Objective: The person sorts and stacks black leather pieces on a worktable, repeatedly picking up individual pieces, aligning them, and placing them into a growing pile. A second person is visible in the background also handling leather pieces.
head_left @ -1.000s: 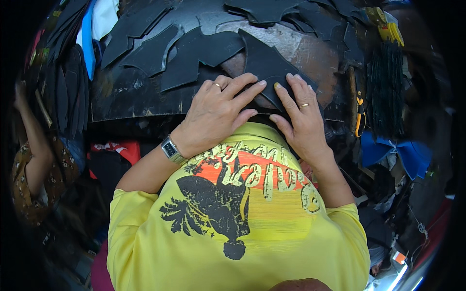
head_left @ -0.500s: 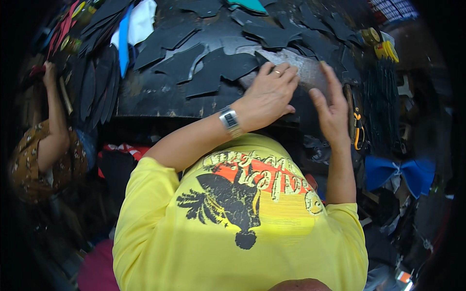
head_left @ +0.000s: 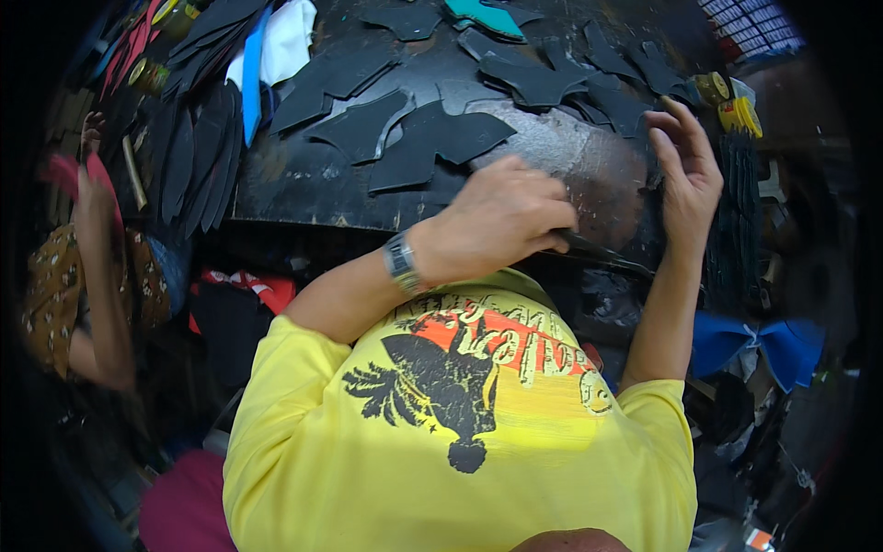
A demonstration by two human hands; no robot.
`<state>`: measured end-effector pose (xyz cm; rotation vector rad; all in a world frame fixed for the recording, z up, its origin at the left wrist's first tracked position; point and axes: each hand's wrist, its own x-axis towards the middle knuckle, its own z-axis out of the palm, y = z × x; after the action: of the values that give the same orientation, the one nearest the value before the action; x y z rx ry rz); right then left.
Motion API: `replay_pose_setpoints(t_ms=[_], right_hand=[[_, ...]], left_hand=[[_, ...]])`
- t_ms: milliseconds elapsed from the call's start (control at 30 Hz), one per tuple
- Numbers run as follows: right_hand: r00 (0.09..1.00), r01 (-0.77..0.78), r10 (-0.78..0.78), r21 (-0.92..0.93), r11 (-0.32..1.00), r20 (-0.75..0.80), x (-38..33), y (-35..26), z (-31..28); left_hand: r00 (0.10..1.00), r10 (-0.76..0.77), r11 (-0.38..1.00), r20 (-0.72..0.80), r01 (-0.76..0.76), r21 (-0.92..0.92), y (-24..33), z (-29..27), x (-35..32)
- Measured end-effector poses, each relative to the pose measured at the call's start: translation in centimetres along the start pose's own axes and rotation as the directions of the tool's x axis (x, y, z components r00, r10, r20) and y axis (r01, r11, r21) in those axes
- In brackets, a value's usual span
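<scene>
On dark surface, noted notched black sheet just forward-left of curled left hand (cannot tell if empty), slanting up rightward, farther from wide-parted right hand.

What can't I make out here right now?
Head view: whether the left hand holds anything; its own back hides this.
Head view: the far end of the teal piece, cut off by the picture's top edge.
Head view: whether the co-worker's hand grips the pink-red strip; blurred.
</scene>
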<state>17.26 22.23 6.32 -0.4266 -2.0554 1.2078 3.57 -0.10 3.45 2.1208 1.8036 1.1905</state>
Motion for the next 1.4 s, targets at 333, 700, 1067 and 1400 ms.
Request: replay_pose_setpoints(t_ms=[333,700,1067,1400], right_hand=[[0.975,-0.101,0.123,-0.126,0.987,0.185,3.8,5.5,3.5],[0.83,0.401,-0.008,-0.587,0.703,0.557,8.3,8.0,7.8],[0.868,0.401,-0.204,-0.396,0.826,0.452,6.0,5.0,8.9],[0.921,0.124,-0.037,-0.202,0.972,0.388,1.9,3.5,10.6]], left_hand=[[0.865,-0.466,0.816,0.185,0.501,-0.29,-0.4,-3.6,-5.0],[0.789,-0.593,0.691,0.163,0.602,-0.4,-1.1,-1.9,-4.8],[0.748,-0.642,0.619,0.169,0.635,-0.462,-1.6,-2.0,-5.9],[0.747,-0.646,0.619,0.155,0.631,-0.468,-1.8,-2.1,-6.9]])
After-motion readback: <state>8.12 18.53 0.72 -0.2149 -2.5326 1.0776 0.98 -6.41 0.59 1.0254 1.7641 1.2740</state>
